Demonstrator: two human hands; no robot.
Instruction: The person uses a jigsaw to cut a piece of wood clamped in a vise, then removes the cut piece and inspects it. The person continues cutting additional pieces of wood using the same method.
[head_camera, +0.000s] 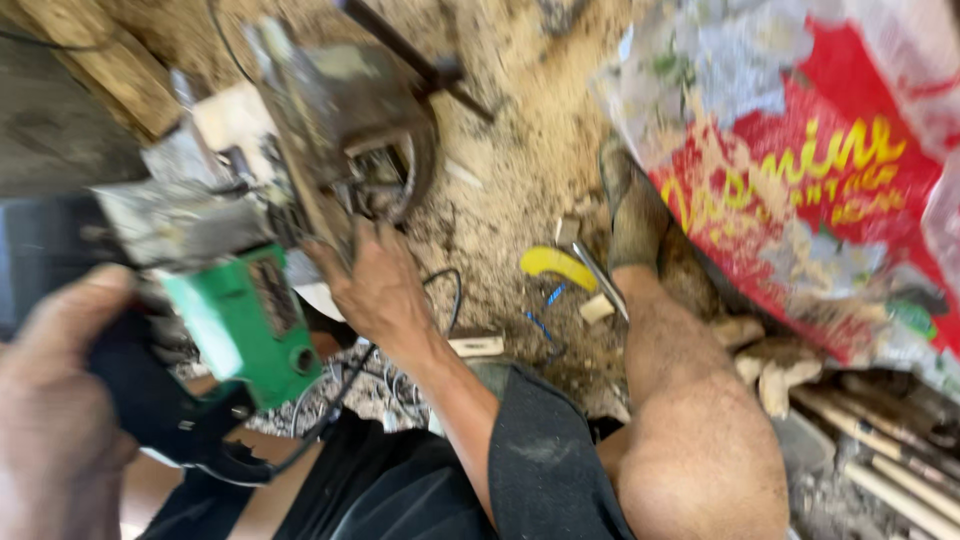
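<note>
Fingers of the right hand (375, 285) curl onto the circular saw's (300, 200) guard, forearm stretched forward. Left hand (55, 400) wraps shut around its black handle (150, 400), blurred and close.

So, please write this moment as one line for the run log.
left hand: grips black handle of green power saw | right hand: on saw's blade guard | ground: sawdust, yellow-handled tool

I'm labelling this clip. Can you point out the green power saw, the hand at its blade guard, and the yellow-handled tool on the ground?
green power saw (245, 325), head view, green motor housing.
right hand (375, 290), head view, back of hand.
yellow-handled tool (556, 265), head view, yellow handle.
</note>
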